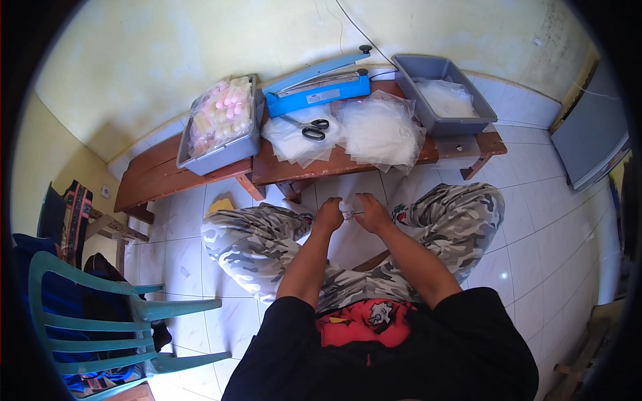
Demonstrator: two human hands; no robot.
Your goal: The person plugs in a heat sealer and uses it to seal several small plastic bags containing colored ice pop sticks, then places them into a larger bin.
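Observation:
A small white bottle (346,210) is between my hands, in front of the low bench and above the tiled floor. My left hand (329,215) is closed around its left side. On the other side, my right hand (372,214) is spread, thumb and fingers apart, close to the bottle. Nothing shows in that right palm. Beyond the hands, a blue impulse sealer (318,94) stands on the wooden bench (311,173) with its arm raised. Black-handled scissors (315,131) lie on a stack of clear plastic bags (296,148). A second bag stack (381,130) is to their right.
A grey tub (218,159) of packed pink and pale pieces (223,113) stands at left. Another grey tub (464,125) holds white bags (446,99). A green plastic chair (95,328) is at lower left, and a yellow item (220,206) lies near my left knee.

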